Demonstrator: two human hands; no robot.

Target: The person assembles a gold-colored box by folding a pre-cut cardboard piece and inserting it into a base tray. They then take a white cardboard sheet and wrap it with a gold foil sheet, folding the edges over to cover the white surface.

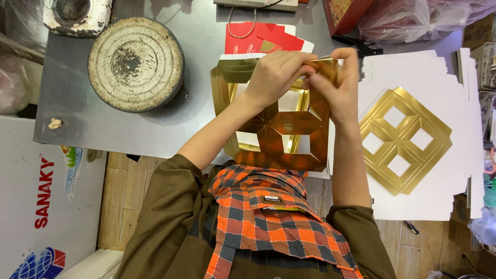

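- Left hand [274, 72] — fingers closed, pinching the top edge of the gold card insert [281, 129], which is held up above the near edge of the desk [170, 119].
- Right hand [336, 85] — fingers curled tight on the same top edge, touching the left hand; a gold flap is folded between them.
- Gold card insert — a glossy frame with four square openings, tilted toward the camera.
- Right of the hands: a second gold insert [400, 139] lies flat on a white card sheet [423, 72], turned diamond-wise.
- Behind the hands: red paper packets [253, 39].
- Far left on the desk: a round, worn metal tin [135, 63].
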